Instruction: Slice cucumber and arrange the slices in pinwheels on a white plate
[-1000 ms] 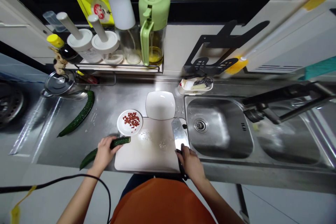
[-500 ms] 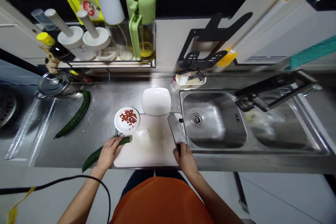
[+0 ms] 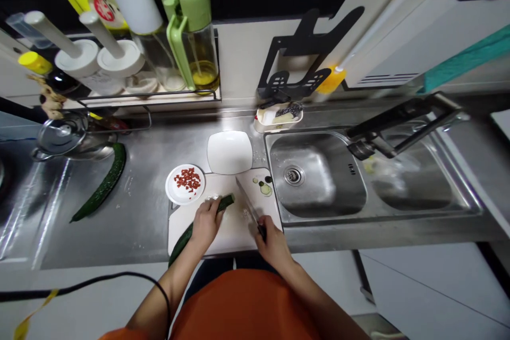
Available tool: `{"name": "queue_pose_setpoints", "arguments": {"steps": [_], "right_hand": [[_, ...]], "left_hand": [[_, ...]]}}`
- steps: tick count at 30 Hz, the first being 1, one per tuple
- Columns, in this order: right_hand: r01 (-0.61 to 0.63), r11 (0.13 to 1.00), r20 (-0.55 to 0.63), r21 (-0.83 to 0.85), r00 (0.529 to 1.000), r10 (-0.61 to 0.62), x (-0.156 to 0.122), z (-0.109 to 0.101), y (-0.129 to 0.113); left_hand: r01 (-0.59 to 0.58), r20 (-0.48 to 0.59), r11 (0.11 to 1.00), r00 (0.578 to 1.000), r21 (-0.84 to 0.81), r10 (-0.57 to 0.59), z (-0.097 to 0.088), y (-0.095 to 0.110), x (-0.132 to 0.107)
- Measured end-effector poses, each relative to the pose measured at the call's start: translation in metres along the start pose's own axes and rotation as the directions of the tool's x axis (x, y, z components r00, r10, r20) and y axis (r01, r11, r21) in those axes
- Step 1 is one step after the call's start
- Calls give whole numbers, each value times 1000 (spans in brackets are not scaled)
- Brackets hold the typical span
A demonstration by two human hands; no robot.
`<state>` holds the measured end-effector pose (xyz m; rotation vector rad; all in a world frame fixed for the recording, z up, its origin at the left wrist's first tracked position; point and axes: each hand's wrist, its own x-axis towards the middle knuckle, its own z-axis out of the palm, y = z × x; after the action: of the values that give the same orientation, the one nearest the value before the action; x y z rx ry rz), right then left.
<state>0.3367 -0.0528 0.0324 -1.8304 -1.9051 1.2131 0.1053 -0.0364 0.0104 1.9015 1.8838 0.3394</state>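
My left hand (image 3: 206,224) is closed around a dark green cucumber (image 3: 182,245), whose cut end points right over the white cutting board (image 3: 235,239). My right hand (image 3: 272,242) grips a kitchen knife (image 3: 247,200) by its black handle, the blade slanting up and left across the board, apart from the cucumber. Several small cucumber pieces (image 3: 265,188) lie at the board's upper right corner. A white plate of chopped red bits (image 3: 169,187) overlaps the board's upper left corner. Behind the board sits an empty white square dish (image 3: 230,152).
A second cucumber (image 3: 101,186) lies on the steel counter at left, by a lidded pot (image 3: 64,135). To the right is a double sink (image 3: 319,170) with a black faucet (image 3: 398,127). A rack above holds a green-topped oil bottle (image 3: 191,26) and jars.
My left hand has brought the cucumber right, onto the middle of the board. The knife has shifted left and turned, uncovering the small pieces at the corner. The camera view has shifted.
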Motion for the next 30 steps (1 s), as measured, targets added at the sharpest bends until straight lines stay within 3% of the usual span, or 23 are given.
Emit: {"name": "queue_pose_setpoints", "arguments": {"steps": [6,14,22,27,30], "right_hand": [[18,999,103,50,994,-23,12,7,-5],[35,999,178,38,983,-41,19,6,-7],[-6,985,257,-173,965,51,26,-3,-19],[-80,938,227,-337,960,163,34,-3,-32],[-61,912,237,-407,957,170,40,1,-36]], "left_hand": [[62,-31,995,998,82,-60,11,1,1],[61,-80,992,995,106,-53,7,1,1],[-24,-30,1000,999,-18,24,7,3,9],[-79,-28,997,997,-20,78,11,4,13],[-82,-37,997,996,11,82,11,6,12]]}}
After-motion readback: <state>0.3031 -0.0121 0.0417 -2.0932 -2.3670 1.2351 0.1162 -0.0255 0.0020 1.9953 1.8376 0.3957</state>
